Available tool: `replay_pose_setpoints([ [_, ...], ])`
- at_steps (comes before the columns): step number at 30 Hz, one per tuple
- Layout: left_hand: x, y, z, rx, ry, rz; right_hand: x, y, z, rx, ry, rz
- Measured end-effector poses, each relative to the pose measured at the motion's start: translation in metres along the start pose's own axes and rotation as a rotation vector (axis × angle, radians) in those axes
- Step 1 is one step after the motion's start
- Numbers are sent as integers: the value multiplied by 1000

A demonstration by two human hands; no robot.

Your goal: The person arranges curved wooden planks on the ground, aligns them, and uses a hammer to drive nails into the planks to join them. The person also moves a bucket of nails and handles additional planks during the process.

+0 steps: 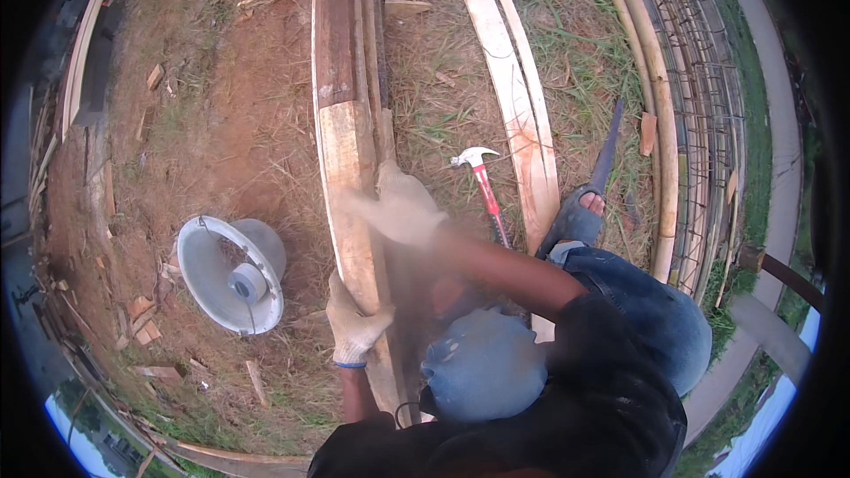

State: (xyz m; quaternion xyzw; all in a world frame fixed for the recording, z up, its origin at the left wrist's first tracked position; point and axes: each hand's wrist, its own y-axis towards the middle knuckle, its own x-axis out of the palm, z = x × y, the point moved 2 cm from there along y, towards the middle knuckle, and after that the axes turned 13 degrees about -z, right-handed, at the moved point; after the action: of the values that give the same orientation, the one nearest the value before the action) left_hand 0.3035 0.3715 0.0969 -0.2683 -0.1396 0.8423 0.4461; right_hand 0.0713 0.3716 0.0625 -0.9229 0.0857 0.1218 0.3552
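A long wooden beam [347,155], pale in its near part and dark brown toward the far end, runs away from me. My left hand [356,326], in a pale work glove with a blue cuff, wraps round the beam's near part. Farther along, my right hand [405,208], also gloved, lies across the beam's top and right edge. Motion blurs it, but its fingers look stretched out and apart, with nothing seen in them. Right of that hand, a claw hammer [484,179] with a red and black handle lies on the grass.
Left of the beam stands a grey metal lamp-like bowl [232,279]. Two pale boards [509,71] lie on the right, near my sandalled foot [580,212] and a handsaw blade [609,146]. Beyond are poles [660,124] and a wire cage [708,124]. Wood scraps [142,319] dot the ground.
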Motion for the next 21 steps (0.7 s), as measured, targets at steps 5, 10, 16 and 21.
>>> replay_pose_setpoints([
  [5, -9, -3, 1, -65, 3, 33, -45, 14, -7, -103, -19, 140],
  [10, -8, -1, -2, -110, -12, -3, -42, 79, -17, -265, 85, 490],
  [16, -2, -1, 1, -166, 0, -2, -13, 111, -31, -225, 101, 516],
  [21, -5, 0, 8, -295, 33, -66, -29, 89, -43, -175, 158, 258],
])
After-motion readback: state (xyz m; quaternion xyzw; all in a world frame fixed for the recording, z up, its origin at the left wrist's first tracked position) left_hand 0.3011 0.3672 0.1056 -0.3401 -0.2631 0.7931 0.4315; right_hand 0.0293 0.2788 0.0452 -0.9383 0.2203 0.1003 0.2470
